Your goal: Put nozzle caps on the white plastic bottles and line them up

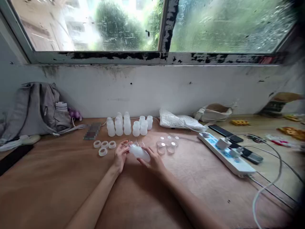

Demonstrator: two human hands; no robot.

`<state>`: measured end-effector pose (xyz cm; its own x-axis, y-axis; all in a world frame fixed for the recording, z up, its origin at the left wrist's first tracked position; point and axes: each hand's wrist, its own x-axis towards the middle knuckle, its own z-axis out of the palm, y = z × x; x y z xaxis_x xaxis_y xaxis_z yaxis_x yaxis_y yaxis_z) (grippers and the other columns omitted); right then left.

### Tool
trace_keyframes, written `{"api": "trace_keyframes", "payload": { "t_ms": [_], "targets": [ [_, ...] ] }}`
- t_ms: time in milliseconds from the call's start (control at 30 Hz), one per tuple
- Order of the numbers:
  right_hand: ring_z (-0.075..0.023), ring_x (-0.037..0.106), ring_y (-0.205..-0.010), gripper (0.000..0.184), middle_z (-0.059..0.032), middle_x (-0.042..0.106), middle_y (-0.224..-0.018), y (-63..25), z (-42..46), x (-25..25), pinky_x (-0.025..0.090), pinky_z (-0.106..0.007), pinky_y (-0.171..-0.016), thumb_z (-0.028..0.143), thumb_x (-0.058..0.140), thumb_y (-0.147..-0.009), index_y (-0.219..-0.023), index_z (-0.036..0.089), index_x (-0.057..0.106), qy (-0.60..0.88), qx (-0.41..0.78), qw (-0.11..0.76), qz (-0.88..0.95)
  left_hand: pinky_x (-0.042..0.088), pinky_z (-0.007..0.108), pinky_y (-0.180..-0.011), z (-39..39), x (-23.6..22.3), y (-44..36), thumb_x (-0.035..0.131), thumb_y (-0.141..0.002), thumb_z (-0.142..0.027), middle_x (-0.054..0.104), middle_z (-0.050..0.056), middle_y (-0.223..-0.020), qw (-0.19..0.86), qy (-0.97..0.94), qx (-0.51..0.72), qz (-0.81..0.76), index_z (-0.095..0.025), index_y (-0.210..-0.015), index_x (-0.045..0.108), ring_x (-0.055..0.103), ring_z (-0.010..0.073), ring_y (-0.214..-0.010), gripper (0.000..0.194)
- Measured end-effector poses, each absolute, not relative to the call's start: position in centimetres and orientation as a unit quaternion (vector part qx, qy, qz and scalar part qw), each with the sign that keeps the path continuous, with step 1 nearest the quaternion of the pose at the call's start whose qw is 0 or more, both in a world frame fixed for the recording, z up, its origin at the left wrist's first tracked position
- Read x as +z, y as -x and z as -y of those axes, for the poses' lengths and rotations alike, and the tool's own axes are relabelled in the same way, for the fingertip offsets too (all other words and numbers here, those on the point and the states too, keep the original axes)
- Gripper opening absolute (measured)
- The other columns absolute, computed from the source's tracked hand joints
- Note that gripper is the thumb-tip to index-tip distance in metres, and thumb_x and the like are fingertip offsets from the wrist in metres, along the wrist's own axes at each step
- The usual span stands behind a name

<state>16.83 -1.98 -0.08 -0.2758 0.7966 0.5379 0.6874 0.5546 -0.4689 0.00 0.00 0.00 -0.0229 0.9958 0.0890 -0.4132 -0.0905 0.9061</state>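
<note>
My right hand [154, 161] is wrapped around a translucent white plastic bottle [140, 153], which lies tilted with its narrow end to the left. At that narrow end, the fingers of my left hand [121, 156] are closed on the bottle; whether they also pinch a small clear part cannot be made out. Just behind the bottle lie thin clear pieces [141, 144], partly hidden. Several white rings [103, 152] rest left of my left hand. Several clear round lids [171, 148] sit to the right of my right hand.
Several taller white bottles [119, 127] and shorter white jars [143, 127] stand at the back. A plastic bag [173, 120] lies near the wall. On the right are a power strip [226, 156] with cables and phones [225, 133]. A grey backpack [38, 109] sits on the left.
</note>
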Motion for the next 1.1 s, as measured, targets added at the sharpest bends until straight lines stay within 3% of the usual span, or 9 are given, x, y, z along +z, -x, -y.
{"api": "trace_keyframes", "payload": {
  "t_ms": [167, 367, 500, 667, 867, 1100],
  "targets": [
    [-0.0224, 0.055, -0.091, 0.042, -0.0087, 0.056, -0.102, -16.6, 2.1, -0.5, 0.046, -0.032, -0.075, 0.034, 0.055, -0.074, -0.113, 0.02, 0.046, 0.451, 0.043, 0.375, 0.809, 0.039, 0.022, -0.061, 0.5, 0.2, -0.2, 0.068, -0.061, -0.026, 0.058, 0.001, -0.073, 0.497, -0.423, 0.613, -0.445, -0.017, -0.083, 0.052, 0.053, 0.0121, -0.066, 0.029],
    [-0.0222, 0.055, -0.092, 0.042, -0.0069, 0.057, -0.1, -16.6, 2.1, 0.0, 0.046, -0.032, -0.075, 0.033, 0.057, -0.073, -0.112, 0.022, 0.047, 0.474, 0.067, 0.394, 0.785, 0.04, 0.024, -0.073, 0.7, 0.6, -0.1, 0.064, -0.065, -0.022, 0.059, 0.005, -0.096, 0.59, -0.386, 0.616, -0.351, -0.019, -0.099, 0.05, 0.054, 0.0148, -0.089, 0.037],
    [-0.0224, 0.055, -0.092, 0.043, -0.0075, 0.057, -0.101, -16.6, 2.1, -0.2, 0.046, -0.032, -0.075, 0.033, 0.057, -0.072, -0.113, 0.021, 0.047, 0.473, 0.07, 0.394, 0.785, 0.039, 0.021, -0.065, 0.8, 0.4, -0.3, 0.064, -0.067, -0.027, 0.06, 0.002, -0.085, 0.593, -0.351, 0.613, -0.386, -0.019, -0.094, 0.053, 0.055, 0.0107, -0.074, 0.031],
    [-0.0223, 0.055, -0.091, 0.043, -0.0077, 0.057, -0.1, -16.6, 2.1, -0.2, 0.046, -0.032, -0.075, 0.034, 0.057, -0.073, -0.112, 0.021, 0.047, 0.472, 0.077, 0.395, 0.785, 0.04, 0.024, -0.077, 0.7, 0.6, -0.3, 0.067, -0.062, -0.022, 0.06, 0.003, -0.089, 0.627, -0.344, 0.616, -0.33, -0.018, -0.093, 0.053, 0.055, 0.0132, -0.086, 0.034],
    [-0.0223, 0.054, -0.094, 0.044, -0.0078, 0.056, -0.102, -16.3, 2.6, 0.3, 0.046, -0.031, -0.076, 0.033, 0.056, -0.074, -0.116, 0.022, 0.045, 0.452, 0.074, 0.37, 0.808, 0.042, 0.023, -0.064, 0.8, 0.3, -0.2, 0.065, -0.066, -0.031, 0.058, 0.001, -0.078, 0.607, -0.334, 0.614, -0.377, -0.016, -0.083, 0.057, 0.054, 0.0104, -0.069, 0.025],
    [-0.0229, 0.054, -0.094, 0.041, -0.0082, 0.058, -0.102, -16.1, 2.9, 0.6, 0.044, -0.033, -0.078, 0.034, 0.057, -0.073, -0.111, 0.02, 0.05, 0.458, 0.145, 0.402, 0.779, 0.041, 0.024, -0.071, 1.5, 1.0, -0.4, 0.07, -0.061, -0.022, 0.061, 0.004, -0.084, 0.621, -0.37, 0.589, -0.362, -0.016, -0.089, 0.058, 0.056, 0.014, -0.079, 0.031]
  ]
}}
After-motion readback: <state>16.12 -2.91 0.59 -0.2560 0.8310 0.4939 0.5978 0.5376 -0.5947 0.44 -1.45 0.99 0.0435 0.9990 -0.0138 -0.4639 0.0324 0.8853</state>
